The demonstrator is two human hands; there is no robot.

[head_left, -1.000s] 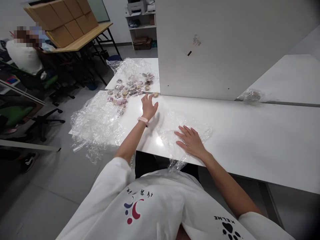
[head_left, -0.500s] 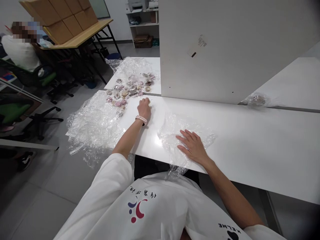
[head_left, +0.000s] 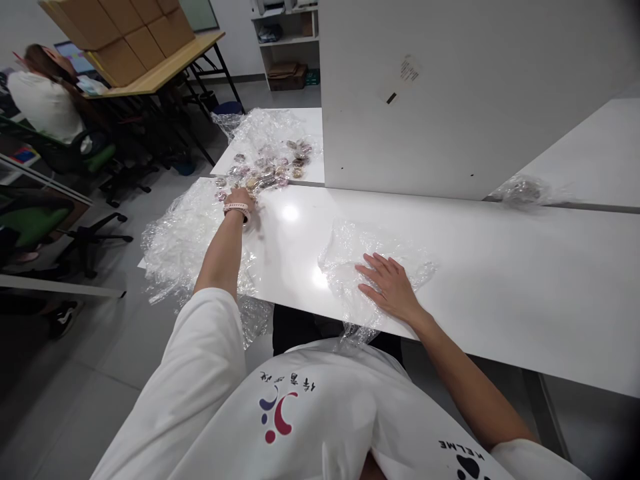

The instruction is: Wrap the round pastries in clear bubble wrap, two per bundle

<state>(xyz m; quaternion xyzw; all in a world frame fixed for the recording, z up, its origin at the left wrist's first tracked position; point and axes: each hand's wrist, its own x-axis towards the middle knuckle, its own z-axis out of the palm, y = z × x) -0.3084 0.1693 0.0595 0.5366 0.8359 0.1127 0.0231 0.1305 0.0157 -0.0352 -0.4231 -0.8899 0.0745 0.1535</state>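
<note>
My right hand (head_left: 393, 287) lies flat with fingers spread on a clear plastic sheet (head_left: 350, 240), which hangs a little over the table's front edge. My left hand (head_left: 239, 197), with a pink band on its wrist, reaches into the near edge of a pile of small wrapped pieces (head_left: 267, 175), brown, pink and yellowish. Its fingertips are hidden among them, so I cannot tell whether it grips one. Left of that hand, a big heap of crumpled clear plastic (head_left: 180, 247) spills over the table's left end.
A tall white panel (head_left: 425, 100) stands along the back of the white table (head_left: 500, 280). Another crumpled plastic bundle (head_left: 523, 191) rests by the panel's right edge. At far left a person (head_left: 45, 100) sits near cardboard boxes (head_left: 135, 50) on a wooden table.
My left hand has moved left from the bare tabletop to the wrapped pieces. My right hand stays flat on the plastic sheet. The whole view has shifted slightly.
</note>
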